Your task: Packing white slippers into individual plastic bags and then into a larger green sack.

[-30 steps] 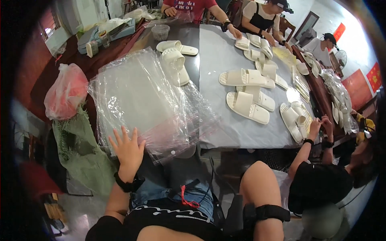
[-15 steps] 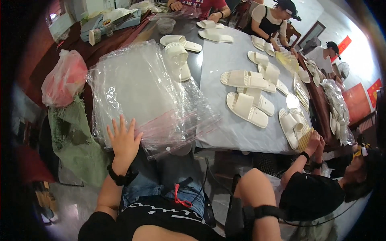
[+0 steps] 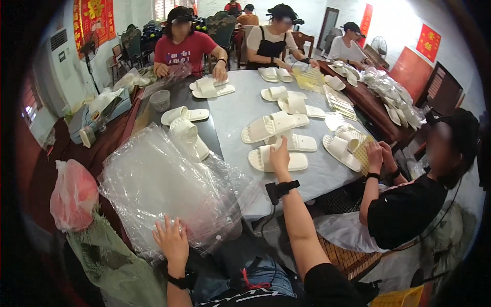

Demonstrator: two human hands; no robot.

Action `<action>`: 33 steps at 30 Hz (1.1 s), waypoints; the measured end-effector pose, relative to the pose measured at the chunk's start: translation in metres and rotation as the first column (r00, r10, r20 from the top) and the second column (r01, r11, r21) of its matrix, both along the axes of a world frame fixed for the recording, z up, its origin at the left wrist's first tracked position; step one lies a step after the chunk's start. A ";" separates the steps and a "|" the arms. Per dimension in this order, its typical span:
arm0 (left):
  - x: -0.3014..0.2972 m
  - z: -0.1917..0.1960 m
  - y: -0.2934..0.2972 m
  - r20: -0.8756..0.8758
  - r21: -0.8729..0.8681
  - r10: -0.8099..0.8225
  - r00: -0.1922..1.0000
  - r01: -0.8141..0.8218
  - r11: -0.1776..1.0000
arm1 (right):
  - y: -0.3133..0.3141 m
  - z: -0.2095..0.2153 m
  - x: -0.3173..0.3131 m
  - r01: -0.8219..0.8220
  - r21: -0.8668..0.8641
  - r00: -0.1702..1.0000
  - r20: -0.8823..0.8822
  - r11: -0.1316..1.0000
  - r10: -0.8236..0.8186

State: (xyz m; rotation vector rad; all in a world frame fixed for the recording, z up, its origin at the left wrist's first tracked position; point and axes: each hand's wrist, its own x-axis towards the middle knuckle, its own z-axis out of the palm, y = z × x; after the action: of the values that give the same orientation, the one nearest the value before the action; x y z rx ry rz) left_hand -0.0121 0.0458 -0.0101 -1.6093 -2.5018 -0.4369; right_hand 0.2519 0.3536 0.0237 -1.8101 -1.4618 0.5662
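My left hand (image 3: 173,240) lies flat, fingers spread, on the near edge of a stack of clear plastic bags (image 3: 153,179). Stretched out over the table, my right hand (image 3: 280,159) closes at the strap of the nearest white slipper (image 3: 294,162); some of its fingertips are hidden. Just beyond it lie another white slipper (image 3: 302,143) and a slipper turned at a slant (image 3: 254,132). Two more white slippers rest beside the bags, one a strap-up slipper (image 3: 184,131) partly under the plastic, the other a flat slipper (image 3: 197,114).
A person to the right handles a yellow sheet (image 3: 364,153) beside slippers (image 3: 342,152). Across the table a person in red touches slippers (image 3: 214,91). A clear tub (image 3: 160,101) stands at the left, near a red bundle in plastic (image 3: 75,194) and a green sack (image 3: 110,261).
My view has tilted up toward the far side of the room. My right arm has reached forward from near my body to the slippers; my left hand stays on the bags.
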 end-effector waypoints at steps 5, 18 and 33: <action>-0.008 0.005 -0.006 -0.018 -0.036 -0.006 1.000 0.005 0.999 | -0.077 0.029 -0.034 -0.428 0.019 0.793 -0.471 0.903 0.386; -0.013 0.016 -0.008 0.081 0.050 -0.149 0.986 0.145 0.988 | -0.029 -0.034 -0.063 -0.465 -0.029 0.536 -0.805 0.885 0.255; -0.003 0.002 -0.014 -0.091 -0.042 -0.215 0.972 0.212 0.976 | -0.239 0.045 -0.036 -0.677 -0.056 0.280 -0.941 0.734 0.187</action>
State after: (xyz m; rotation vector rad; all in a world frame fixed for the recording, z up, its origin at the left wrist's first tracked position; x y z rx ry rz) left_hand -0.0152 0.0313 -0.0081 -1.8743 -2.2881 -0.3355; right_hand 0.2156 0.1147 0.0688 -0.8954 -1.0071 2.0037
